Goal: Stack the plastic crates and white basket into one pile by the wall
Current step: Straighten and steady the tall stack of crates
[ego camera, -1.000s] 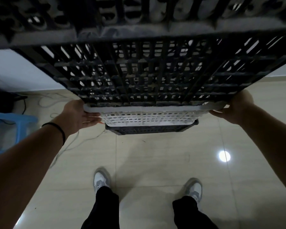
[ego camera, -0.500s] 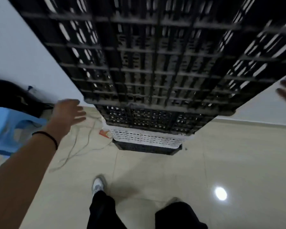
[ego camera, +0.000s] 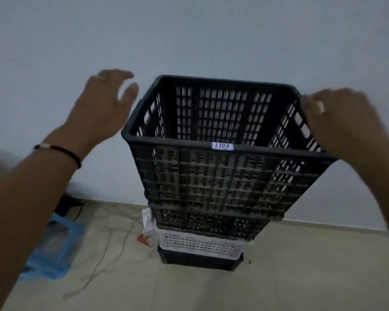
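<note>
1. Resting on the top black crate's [ego camera: 220,140] right rim, your right hand [ego camera: 344,124] seems loosely curled, grip blurred.
2. Your left hand [ego camera: 103,104] hovers open beside its left rim.
3. White basket [ego camera: 198,243] sits low in the pile against the wall [ego camera: 189,37].

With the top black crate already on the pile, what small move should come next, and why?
Probably lift the right hand off the top black crate's rim. The left hand is open beside it, and the crate sits on the stack above the white basket by the wall.

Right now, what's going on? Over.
Left hand open, off the crate. Right hand on top crate rim. White basket low in pile. Cables beside.
</note>
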